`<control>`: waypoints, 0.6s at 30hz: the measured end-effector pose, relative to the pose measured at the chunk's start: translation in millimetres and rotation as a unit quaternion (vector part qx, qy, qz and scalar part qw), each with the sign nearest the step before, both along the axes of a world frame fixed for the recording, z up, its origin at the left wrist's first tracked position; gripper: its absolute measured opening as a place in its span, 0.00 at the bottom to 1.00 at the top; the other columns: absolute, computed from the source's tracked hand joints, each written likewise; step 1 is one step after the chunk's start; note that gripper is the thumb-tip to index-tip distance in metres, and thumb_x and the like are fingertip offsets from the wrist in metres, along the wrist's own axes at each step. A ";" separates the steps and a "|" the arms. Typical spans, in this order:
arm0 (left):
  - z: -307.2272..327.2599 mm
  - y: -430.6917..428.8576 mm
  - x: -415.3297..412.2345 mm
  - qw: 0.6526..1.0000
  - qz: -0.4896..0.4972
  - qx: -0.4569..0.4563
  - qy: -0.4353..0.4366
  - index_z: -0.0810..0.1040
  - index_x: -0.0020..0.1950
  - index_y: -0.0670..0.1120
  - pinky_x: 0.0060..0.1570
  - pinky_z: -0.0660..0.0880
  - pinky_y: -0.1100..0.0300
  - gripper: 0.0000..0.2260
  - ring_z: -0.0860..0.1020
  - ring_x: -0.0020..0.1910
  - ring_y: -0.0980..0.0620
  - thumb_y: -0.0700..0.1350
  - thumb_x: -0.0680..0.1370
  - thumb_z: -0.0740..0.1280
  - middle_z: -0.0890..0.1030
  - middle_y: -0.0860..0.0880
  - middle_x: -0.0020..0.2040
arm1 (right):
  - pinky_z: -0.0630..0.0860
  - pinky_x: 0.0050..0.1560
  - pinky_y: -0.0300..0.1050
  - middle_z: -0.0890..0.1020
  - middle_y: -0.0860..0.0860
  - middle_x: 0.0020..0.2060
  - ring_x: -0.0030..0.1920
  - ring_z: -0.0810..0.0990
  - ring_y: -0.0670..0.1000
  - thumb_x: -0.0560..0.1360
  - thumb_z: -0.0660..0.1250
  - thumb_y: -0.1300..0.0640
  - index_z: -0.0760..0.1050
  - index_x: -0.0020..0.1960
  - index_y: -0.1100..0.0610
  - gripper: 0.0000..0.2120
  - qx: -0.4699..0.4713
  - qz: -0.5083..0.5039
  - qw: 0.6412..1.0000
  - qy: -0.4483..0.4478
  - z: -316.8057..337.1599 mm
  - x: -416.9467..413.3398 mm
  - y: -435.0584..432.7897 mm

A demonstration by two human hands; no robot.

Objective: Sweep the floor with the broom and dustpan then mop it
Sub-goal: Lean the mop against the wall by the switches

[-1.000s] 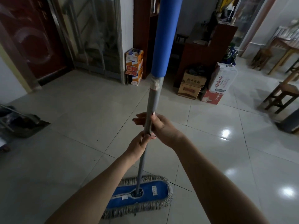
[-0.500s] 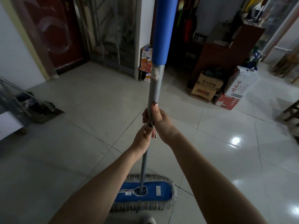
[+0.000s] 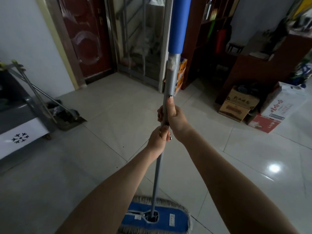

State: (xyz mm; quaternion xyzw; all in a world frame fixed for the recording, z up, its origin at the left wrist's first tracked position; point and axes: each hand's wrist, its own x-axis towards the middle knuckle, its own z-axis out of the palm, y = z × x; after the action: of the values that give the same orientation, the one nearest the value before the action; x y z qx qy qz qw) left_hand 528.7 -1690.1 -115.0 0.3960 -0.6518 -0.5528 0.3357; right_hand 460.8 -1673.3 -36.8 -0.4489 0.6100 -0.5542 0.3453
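Tiles (image 3: 108,125) shine pale beneath the mop (image 3: 170,224), boxes (image 3: 238,105) beside shelving (image 3: 197,48).

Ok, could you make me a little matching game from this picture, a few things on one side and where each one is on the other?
Things:
1 mop head
2 dustpan
3 right hand
4 brown box

Places:
A at the right, in front of the dark cabinet
B on the grey pole, above the left hand
C flat on the floor, nearest the camera
D at the left, by the white wall

Pairs: 1-C, 2-D, 3-B, 4-A.
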 end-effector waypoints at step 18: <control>116.7 -115.8 -47.9 0.988 0.089 -0.108 0.059 0.69 0.29 0.45 0.41 0.72 0.58 0.24 0.75 0.28 0.53 0.55 0.81 0.52 0.73 0.46 0.26 | 0.75 0.37 0.44 0.76 0.47 0.24 0.28 0.76 0.48 0.75 0.54 0.33 0.75 0.34 0.56 0.28 -0.090 0.110 0.987 -0.072 125.8 -50.7 -113.1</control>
State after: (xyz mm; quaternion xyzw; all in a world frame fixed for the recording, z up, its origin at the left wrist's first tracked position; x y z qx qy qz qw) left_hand 480.8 -1805.9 1.7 0.3801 -0.6494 -0.4693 0.4621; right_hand 410.1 -1786.4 89.1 -0.5019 0.4778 -0.5964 0.4052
